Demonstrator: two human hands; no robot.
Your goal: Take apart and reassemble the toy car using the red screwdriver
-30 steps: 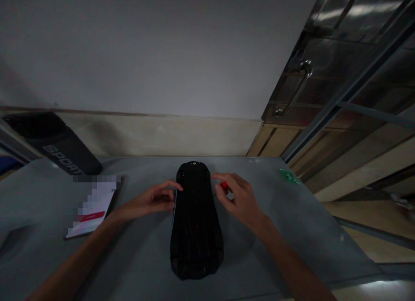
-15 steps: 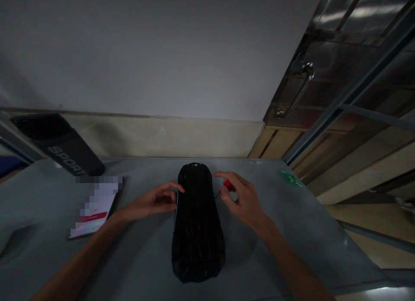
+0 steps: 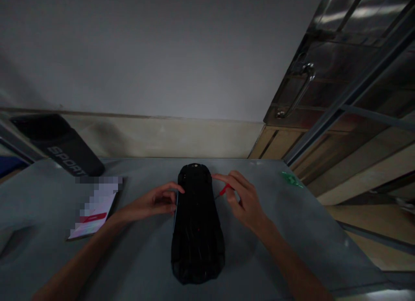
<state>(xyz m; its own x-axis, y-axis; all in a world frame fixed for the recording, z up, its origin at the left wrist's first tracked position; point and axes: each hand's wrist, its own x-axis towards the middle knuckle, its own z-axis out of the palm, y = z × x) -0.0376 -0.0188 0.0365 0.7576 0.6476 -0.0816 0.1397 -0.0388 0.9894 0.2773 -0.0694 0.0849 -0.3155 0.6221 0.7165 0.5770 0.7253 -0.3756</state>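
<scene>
A black toy car (image 3: 197,223) lies on the grey table with its underside up, its wide end towards me. My left hand (image 3: 160,199) steadies its left edge, the index finger on top and the other fingers curled against the side. On the other side, my right hand (image 3: 242,197) pinches a small screwdriver with a red handle (image 3: 224,189). The thin shaft points at the car's right side; whether its tip touches the car is too dark to tell. The right index finger reaches to the car's upper right corner.
To the left, a phone with a lit screen (image 3: 97,210) lies on the table (image 3: 145,258). Behind it leans a dark case marked SPORT (image 3: 65,150). A green wrapper (image 3: 291,179) lies near the right edge. A pale wall (image 3: 162,55) rises behind, beside a metal door handle (image 3: 300,91).
My right hand has shifted slightly, its index finger now at the car's edge. The screwdriver's red handle has tilted and shows more. My left hand and the car stay in place.
</scene>
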